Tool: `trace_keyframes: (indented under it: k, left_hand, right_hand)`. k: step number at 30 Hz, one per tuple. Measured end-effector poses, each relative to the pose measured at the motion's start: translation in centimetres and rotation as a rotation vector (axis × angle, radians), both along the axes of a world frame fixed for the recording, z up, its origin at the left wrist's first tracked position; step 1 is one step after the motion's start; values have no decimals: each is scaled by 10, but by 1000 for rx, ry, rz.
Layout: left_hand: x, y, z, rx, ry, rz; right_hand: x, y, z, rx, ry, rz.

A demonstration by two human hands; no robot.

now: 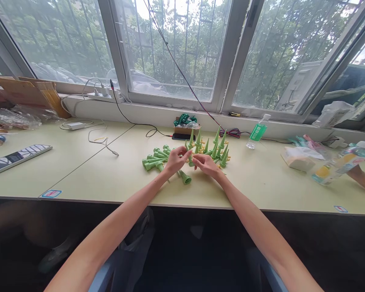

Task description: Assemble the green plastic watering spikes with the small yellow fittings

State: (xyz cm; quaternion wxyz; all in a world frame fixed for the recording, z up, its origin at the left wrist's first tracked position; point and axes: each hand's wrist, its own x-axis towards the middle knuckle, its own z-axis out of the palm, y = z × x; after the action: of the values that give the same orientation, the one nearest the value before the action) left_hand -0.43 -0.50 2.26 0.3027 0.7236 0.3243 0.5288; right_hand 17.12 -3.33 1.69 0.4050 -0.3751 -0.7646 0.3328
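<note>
The person has both hands close together over the bench [249, 182], bare forearms reaching in from the near edge. From here I can see the left hand [176, 159] closed by thumb and fingertips on a green spike [190, 161], with the right hand [207, 164] drawn in at its other side, fingers bunched against it. Whether the right fingers also pinch a small yellow piece there is too small to tell. So the spike sits right between the hands, raised point up.

Just left of the left hand lies a loose heap of green cones [153, 161], on their sides and overlapping. One more cone [185, 178] lies nearer the person, just below the gap between the hands, its round open end facing front. Behind the right hand and to its right, a cluster of green spikes [221, 149] stands upright with little yellow bits sticking out.

Straight beyond the hands is a dark phone [184, 137], and behind it a small box [184, 130] with dark green stuff in it. Well to the right of the right hand stands a green-labelled bottle [257, 133]; farther that way are a tissue pack [302, 159] and someone else's hand [356, 172] by another bottle [337, 164].
</note>
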Motion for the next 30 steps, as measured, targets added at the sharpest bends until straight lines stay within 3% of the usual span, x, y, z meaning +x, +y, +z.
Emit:
trace_keyframes:
  k: [5, 11, 21, 30]
  left_hand:
    - [-1, 4, -3, 92, 82, 132]
    - [-1, 5, -8, 171, 299, 149]
    - [-3, 2, -4, 213, 383, 128]
    - [-4, 7, -10, 239, 412, 188]
  right_hand:
    - [1, 8, -8, 46, 122, -271]
    - [4, 8, -8, 94, 180, -470]
    - [6, 6, -7, 271, 56, -604]
    - [11, 13, -16, 307, -28, -555]
